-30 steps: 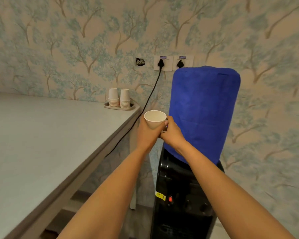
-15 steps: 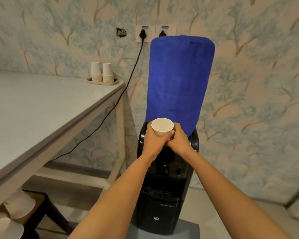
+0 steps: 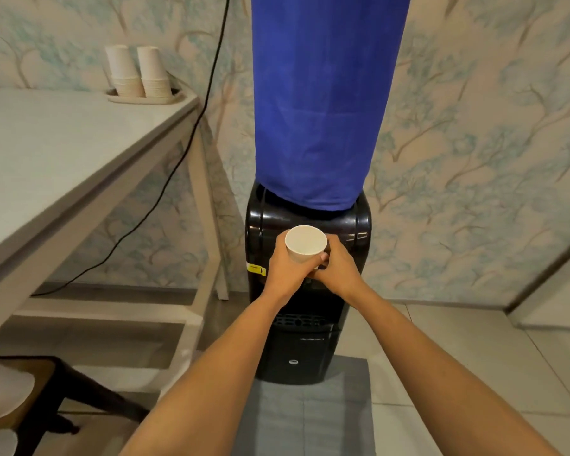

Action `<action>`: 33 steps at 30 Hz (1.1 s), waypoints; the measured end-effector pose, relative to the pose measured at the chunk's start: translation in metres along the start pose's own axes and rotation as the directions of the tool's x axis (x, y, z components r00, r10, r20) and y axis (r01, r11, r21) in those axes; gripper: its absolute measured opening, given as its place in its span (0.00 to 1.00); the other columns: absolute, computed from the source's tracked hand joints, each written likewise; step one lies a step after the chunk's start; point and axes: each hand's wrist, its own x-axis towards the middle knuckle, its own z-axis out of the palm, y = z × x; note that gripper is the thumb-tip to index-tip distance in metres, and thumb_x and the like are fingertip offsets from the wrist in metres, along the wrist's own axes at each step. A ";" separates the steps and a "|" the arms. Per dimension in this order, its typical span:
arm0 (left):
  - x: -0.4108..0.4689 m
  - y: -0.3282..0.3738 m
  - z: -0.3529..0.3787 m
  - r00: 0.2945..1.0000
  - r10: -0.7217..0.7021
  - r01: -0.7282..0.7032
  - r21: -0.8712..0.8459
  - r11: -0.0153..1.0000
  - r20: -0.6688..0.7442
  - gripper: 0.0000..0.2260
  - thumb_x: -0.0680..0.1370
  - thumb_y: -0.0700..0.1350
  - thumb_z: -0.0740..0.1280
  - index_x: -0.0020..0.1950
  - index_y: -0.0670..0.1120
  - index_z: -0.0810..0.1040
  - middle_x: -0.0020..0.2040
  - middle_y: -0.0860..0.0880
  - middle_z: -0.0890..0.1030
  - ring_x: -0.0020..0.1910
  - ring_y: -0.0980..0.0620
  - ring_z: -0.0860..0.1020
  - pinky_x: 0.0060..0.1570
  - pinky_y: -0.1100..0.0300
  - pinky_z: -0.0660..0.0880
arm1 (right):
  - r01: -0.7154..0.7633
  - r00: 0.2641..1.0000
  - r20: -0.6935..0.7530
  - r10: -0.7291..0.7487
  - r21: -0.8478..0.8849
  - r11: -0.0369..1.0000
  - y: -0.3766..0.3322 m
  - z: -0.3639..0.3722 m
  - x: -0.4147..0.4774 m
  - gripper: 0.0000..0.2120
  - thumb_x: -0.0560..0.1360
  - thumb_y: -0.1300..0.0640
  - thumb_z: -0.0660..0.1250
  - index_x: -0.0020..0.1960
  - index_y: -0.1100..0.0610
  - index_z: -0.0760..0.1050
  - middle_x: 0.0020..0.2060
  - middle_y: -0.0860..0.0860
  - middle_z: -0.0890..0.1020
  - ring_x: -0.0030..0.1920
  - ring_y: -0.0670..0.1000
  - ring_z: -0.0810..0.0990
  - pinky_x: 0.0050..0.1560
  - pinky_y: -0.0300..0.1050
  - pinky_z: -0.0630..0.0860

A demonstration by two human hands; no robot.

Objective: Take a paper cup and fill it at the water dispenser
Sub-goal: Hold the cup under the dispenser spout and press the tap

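Holding one paper cup [image 3: 305, 247], two hands; two cup stacks [image 3: 138, 73] behind.

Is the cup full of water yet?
Not yet. Taking a cup looks done: the left hand and right hand hold the paper cup upright in front of the black water dispenser. It looks empty inside. Filling it at the taps is left.

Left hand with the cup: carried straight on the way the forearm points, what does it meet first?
Most likely the water dispenser: the left hand with the paper cup points at its black upper front. Depth is unclear.
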 end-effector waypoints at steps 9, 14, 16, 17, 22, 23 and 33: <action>-0.009 -0.082 0.003 0.994 -0.085 0.084 0.020 0.996 0.069 0.32 0.66 0.46 0.76 0.65 0.55 0.65 0.53 0.65 0.71 0.54 0.65 0.71 0.42 0.81 0.70 | -0.098 0.995 -0.010 0.097 -0.033 0.995 0.067 0.041 -0.017 0.32 0.67 0.63 0.74 0.67 0.57 0.65 0.63 0.56 0.73 0.62 0.53 0.73 0.59 0.41 0.71; -0.012 -0.123 0.010 0.987 -0.135 0.132 0.040 0.990 0.087 0.33 0.66 0.45 0.77 0.66 0.53 0.65 0.54 0.63 0.72 0.54 0.63 0.72 0.41 0.82 0.68 | -0.145 0.989 0.000 0.145 0.005 0.989 0.101 0.056 -0.025 0.29 0.68 0.64 0.73 0.66 0.57 0.67 0.62 0.56 0.73 0.61 0.53 0.73 0.57 0.41 0.72; -0.013 -0.140 0.013 0.984 -0.156 0.152 0.053 0.987 0.083 0.33 0.66 0.47 0.77 0.66 0.54 0.65 0.55 0.61 0.72 0.54 0.61 0.72 0.41 0.81 0.69 | -0.169 0.985 0.016 0.169 0.002 0.986 0.115 0.061 -0.028 0.28 0.69 0.65 0.72 0.66 0.57 0.67 0.62 0.56 0.73 0.61 0.54 0.74 0.58 0.43 0.73; -0.013 -0.151 0.016 0.983 -0.167 0.162 0.065 0.985 0.080 0.33 0.65 0.47 0.77 0.66 0.54 0.65 0.56 0.59 0.72 0.55 0.60 0.72 0.41 0.80 0.69 | -0.179 0.984 0.022 0.179 -0.010 0.984 0.124 0.064 -0.029 0.28 0.69 0.65 0.72 0.66 0.57 0.67 0.61 0.57 0.74 0.60 0.54 0.74 0.59 0.45 0.74; -0.018 -0.198 0.018 0.970 -0.237 0.231 0.095 0.968 0.051 0.32 0.66 0.48 0.77 0.64 0.57 0.65 0.58 0.56 0.72 0.58 0.56 0.71 0.40 0.76 0.70 | -0.183 0.978 0.061 0.197 -0.186 0.965 0.161 0.069 -0.034 0.23 0.74 0.68 0.65 0.67 0.56 0.68 0.62 0.54 0.75 0.64 0.53 0.72 0.66 0.49 0.70; -0.019 -0.207 0.018 0.967 -0.251 0.246 0.097 0.965 0.046 0.31 0.66 0.48 0.77 0.63 0.58 0.64 0.58 0.56 0.72 0.58 0.55 0.71 0.39 0.76 0.71 | -0.166 0.981 0.055 0.185 -0.239 0.957 0.167 0.069 -0.034 0.22 0.74 0.68 0.64 0.67 0.55 0.69 0.63 0.53 0.75 0.64 0.53 0.71 0.66 0.47 0.69; 0.006 -0.252 0.027 0.962 -0.271 0.267 0.118 0.957 0.026 0.28 0.66 0.48 0.76 0.60 0.60 0.64 0.51 0.62 0.73 0.49 0.62 0.73 0.35 0.79 0.71 | 0.085 0.990 -0.032 -0.140 -0.654 0.752 0.157 0.083 -0.012 0.27 0.78 0.51 0.61 0.75 0.54 0.59 0.65 0.52 0.72 0.66 0.54 0.69 0.64 0.48 0.67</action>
